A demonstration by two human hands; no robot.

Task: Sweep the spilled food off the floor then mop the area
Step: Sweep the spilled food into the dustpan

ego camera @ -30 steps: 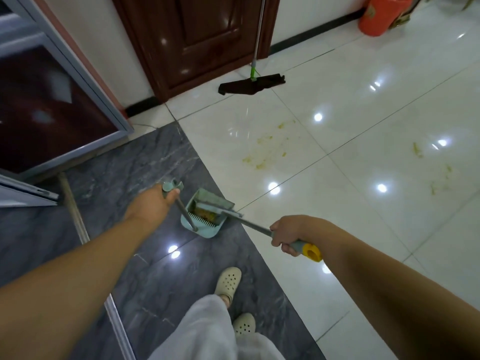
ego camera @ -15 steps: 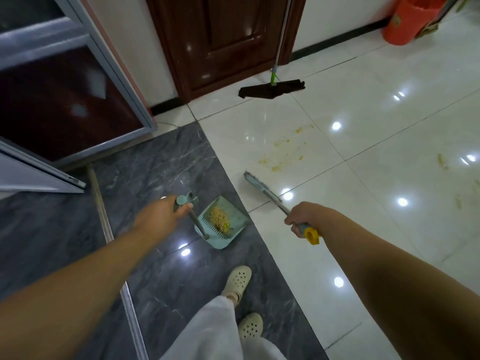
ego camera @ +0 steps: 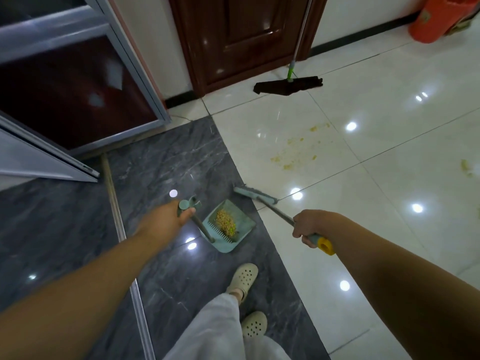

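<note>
While a heap of yellowish spilled food (ego camera: 226, 222) lies inside the pale teal plastic dustpan (ego camera: 228, 227), the pan sits on the dark grey marble floor strip (ego camera: 166, 162) between the two hands. The left hand (ego camera: 166, 219) is curled round the top of the dustpan's dark upright handle (ego camera: 201, 226). The right hand (ego camera: 310, 224) grips the grey metal broom shaft with a yellow end cap (ego camera: 323, 246), and the teal broom head (ego camera: 255, 195) rests on the floor just beyond the pan. Yellow smears of food residue (ego camera: 298, 149) stain the glossy white floor tiles (ego camera: 363, 229) farther beyond the right hand. Well beyond both hands, a dark flat mop with a green-jointed pole (ego camera: 288, 85) stands against the brown wooden door (ego camera: 241, 35). An orange bin (ego camera: 439, 16) sits far off, past the right hand.
</note>
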